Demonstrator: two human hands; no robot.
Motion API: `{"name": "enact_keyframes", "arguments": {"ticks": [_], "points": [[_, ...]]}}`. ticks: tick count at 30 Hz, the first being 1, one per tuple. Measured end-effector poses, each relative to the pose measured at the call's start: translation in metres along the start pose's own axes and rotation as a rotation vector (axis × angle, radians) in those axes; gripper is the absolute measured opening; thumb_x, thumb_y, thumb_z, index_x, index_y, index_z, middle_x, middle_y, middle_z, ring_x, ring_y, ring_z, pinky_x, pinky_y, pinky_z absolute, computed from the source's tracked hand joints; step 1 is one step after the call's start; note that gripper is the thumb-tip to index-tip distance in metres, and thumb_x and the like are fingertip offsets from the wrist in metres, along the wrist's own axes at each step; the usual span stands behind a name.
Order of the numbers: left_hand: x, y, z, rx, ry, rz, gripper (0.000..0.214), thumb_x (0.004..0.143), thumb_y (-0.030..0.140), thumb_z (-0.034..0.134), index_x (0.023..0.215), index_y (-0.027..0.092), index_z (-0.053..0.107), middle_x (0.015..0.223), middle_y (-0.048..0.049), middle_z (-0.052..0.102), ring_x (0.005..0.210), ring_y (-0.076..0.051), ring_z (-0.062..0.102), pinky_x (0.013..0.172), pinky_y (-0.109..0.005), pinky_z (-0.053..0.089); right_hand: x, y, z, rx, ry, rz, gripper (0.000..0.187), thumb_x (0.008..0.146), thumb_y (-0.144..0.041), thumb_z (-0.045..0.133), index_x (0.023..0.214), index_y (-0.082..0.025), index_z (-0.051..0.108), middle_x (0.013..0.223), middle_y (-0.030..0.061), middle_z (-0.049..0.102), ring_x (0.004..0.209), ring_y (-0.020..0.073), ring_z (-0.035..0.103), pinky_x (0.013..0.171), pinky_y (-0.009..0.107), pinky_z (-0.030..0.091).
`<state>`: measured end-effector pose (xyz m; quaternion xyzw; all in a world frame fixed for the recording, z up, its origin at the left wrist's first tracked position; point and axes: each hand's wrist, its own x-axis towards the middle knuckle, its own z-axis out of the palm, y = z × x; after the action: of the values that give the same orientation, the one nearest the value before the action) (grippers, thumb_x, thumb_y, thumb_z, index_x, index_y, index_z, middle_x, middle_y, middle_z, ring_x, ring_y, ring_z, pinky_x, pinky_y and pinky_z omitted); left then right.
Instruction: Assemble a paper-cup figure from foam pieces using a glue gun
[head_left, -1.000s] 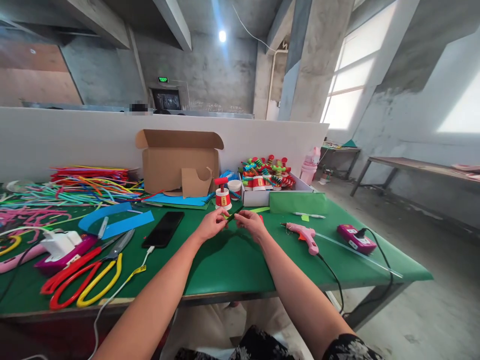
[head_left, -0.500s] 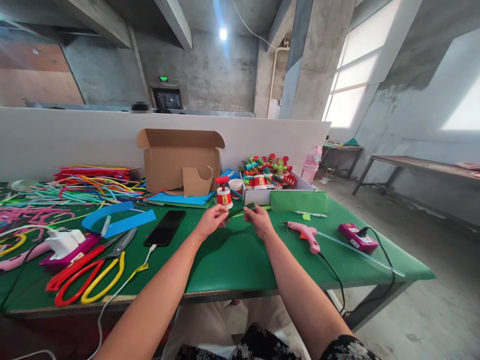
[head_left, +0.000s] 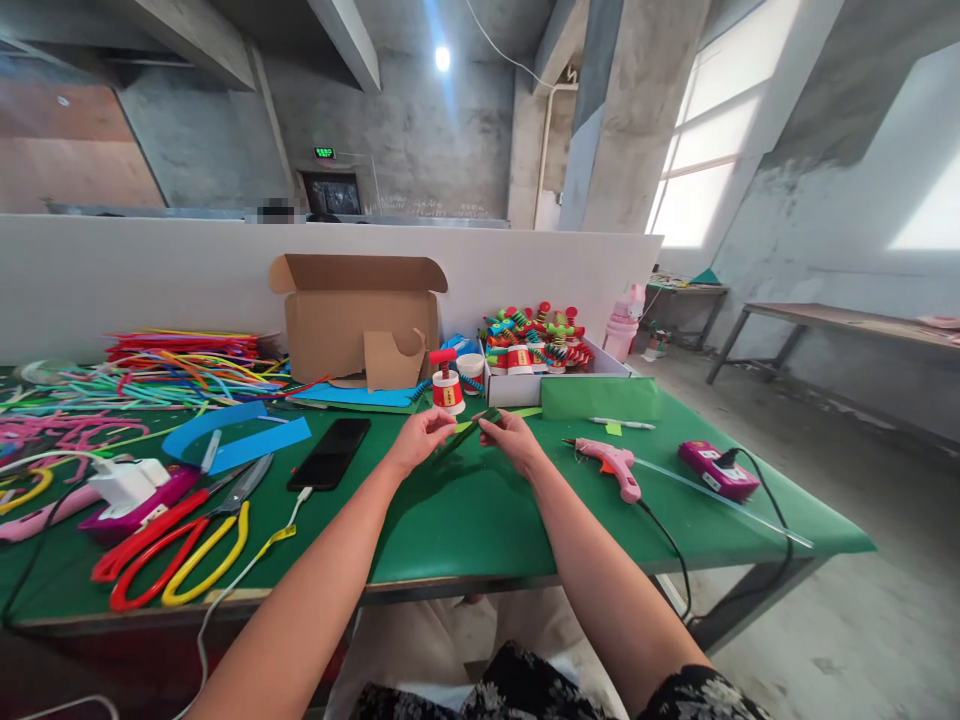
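Observation:
Over the green table, a narrow dark green strip [head_left: 466, 436], which looks like paper, runs between my hands. My right hand [head_left: 511, 440] pinches its upper end, where the strip is bent or rolled over. My left hand [head_left: 421, 440] is closed, thumb and fingers together, at the strip's other part; the exact grip is partly hidden by the fingers. Just beyond the left fingers stands a red and white paper cup figure [head_left: 448, 390] with a red top and dark coiled arms. Behind it is a white cup [head_left: 471, 370].
Right: a pink glue gun [head_left: 616, 468], a purple power socket [head_left: 718, 472], a pen [head_left: 622, 425] and a box [head_left: 525, 391] of cup figures. Left: a phone [head_left: 330, 455], scissors [head_left: 199, 540], blue strips [head_left: 262, 444] and pipe cleaners [head_left: 187, 365]. A cardboard box [head_left: 360, 320] stands behind.
The strip has turned to slant more, its upper end now showing above the right fingers. My right hand has shifted slightly left, towards my left hand.

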<state>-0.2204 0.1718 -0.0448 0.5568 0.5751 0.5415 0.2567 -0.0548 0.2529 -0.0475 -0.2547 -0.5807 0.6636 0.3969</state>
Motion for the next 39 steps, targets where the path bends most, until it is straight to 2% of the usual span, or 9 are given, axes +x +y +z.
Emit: {"name": "enact_keyframes", "arguments": {"ticks": [5, 9, 15, 18, 22, 24, 28, 35, 39], "points": [[-0.003, 0.000, 0.004, -0.077, -0.151, -0.059, 0.035, 0.069, 0.051, 0.071, 0.077, 0.018, 0.062, 0.051, 0.0060, 0.050, 0.044, -0.009, 0.043, 0.043, -0.021, 0.031, 0.000, 0.000, 0.000, -0.026, -0.043, -0.021, 0.034, 0.054, -0.040, 0.084, 0.074, -0.020, 0.064, 0.057, -0.0066, 0.059, 0.053, 0.0096, 0.053, 0.056, 0.024, 0.047], [-0.004, 0.002, 0.002, -0.134, -0.189, -0.077, 0.034, 0.069, 0.049, 0.072, 0.076, 0.018, 0.060, 0.051, 0.0063, 0.050, 0.042, -0.007, 0.040, 0.042, -0.020, 0.029, -0.001, 0.000, 0.003, -0.046, -0.066, -0.025, 0.037, 0.054, -0.042, 0.083, 0.076, -0.021, 0.062, 0.059, -0.0064, 0.060, 0.053, 0.0103, 0.054, 0.056, 0.025, 0.047], [-0.005, 0.003, 0.004, -0.194, -0.207, -0.103, 0.033, 0.063, 0.041, 0.074, 0.082, 0.018, 0.058, 0.052, 0.0063, 0.054, 0.043, -0.009, 0.047, 0.042, -0.020, 0.031, -0.004, 0.000, 0.009, -0.069, -0.105, -0.037, 0.043, 0.053, -0.046, 0.084, 0.073, -0.020, 0.058, 0.057, -0.0075, 0.057, 0.051, 0.0098, 0.053, 0.055, 0.024, 0.044], [-0.004, 0.002, 0.007, -0.210, -0.169, -0.101, 0.031, 0.062, 0.037, 0.073, 0.078, 0.019, 0.053, 0.052, 0.0063, 0.056, 0.041, -0.008, 0.046, 0.042, -0.020, 0.032, -0.005, 0.002, 0.013, -0.077, -0.094, -0.058, 0.043, 0.055, -0.047, 0.084, 0.071, -0.020, 0.054, 0.056, -0.0087, 0.053, 0.053, 0.0092, 0.052, 0.056, 0.023, 0.043], [-0.001, 0.002, 0.006, -0.231, -0.037, -0.063, 0.032, 0.063, 0.034, 0.071, 0.081, 0.021, 0.049, 0.063, 0.0036, 0.064, 0.053, -0.011, 0.057, 0.054, -0.023, 0.044, -0.005, 0.007, 0.020, -0.087, -0.097, -0.071, 0.046, 0.052, -0.041, 0.087, 0.081, -0.021, 0.056, 0.069, -0.0057, 0.061, 0.065, 0.0107, 0.059, 0.061, 0.023, 0.047], [0.001, 0.002, 0.005, -0.230, 0.026, -0.043, 0.033, 0.062, 0.033, 0.071, 0.084, 0.021, 0.050, 0.069, 0.0019, 0.066, 0.063, -0.014, 0.063, 0.062, -0.026, 0.048, -0.006, 0.009, 0.023, -0.100, -0.133, -0.046, 0.049, 0.049, -0.038, 0.089, 0.082, -0.020, 0.056, 0.072, -0.0047, 0.063, 0.063, 0.0115, 0.061, 0.060, 0.024, 0.049], [0.003, 0.000, 0.004, -0.208, 0.110, -0.005, 0.030, 0.062, 0.031, 0.072, 0.083, 0.020, 0.053, 0.075, 0.0000, 0.067, 0.071, -0.016, 0.064, 0.069, -0.028, 0.048, -0.007, 0.014, 0.027, -0.103, -0.192, -0.010, 0.049, 0.055, -0.041, 0.086, 0.085, -0.021, 0.053, 0.073, -0.0042, 0.065, 0.056, 0.0129, 0.063, 0.057, 0.028, 0.052], [0.002, 0.001, 0.010, -0.255, 0.118, 0.018, 0.026, 0.060, 0.023, 0.071, 0.081, 0.019, 0.056, 0.073, 0.0015, 0.064, 0.070, -0.014, 0.061, 0.069, -0.027, 0.048, -0.005, 0.017, 0.029, -0.211, -0.136, -0.117, 0.038, 0.060, -0.038, 0.081, 0.077, -0.021, 0.052, 0.058, -0.0085, 0.055, 0.055, 0.0101, 0.052, 0.052, 0.022, 0.038], [0.002, 0.001, 0.009, -0.307, 0.111, 0.014, 0.028, 0.059, 0.021, 0.071, 0.083, 0.019, 0.056, 0.070, 0.0035, 0.061, 0.068, -0.012, 0.059, 0.067, -0.025, 0.047, -0.004, 0.017, 0.028, -0.150, -0.145, -0.106, 0.036, 0.060, -0.038, 0.078, 0.077, -0.022, 0.051, 0.057, -0.0094, 0.053, 0.053, 0.0101, 0.051, 0.053, 0.023, 0.040]]}}
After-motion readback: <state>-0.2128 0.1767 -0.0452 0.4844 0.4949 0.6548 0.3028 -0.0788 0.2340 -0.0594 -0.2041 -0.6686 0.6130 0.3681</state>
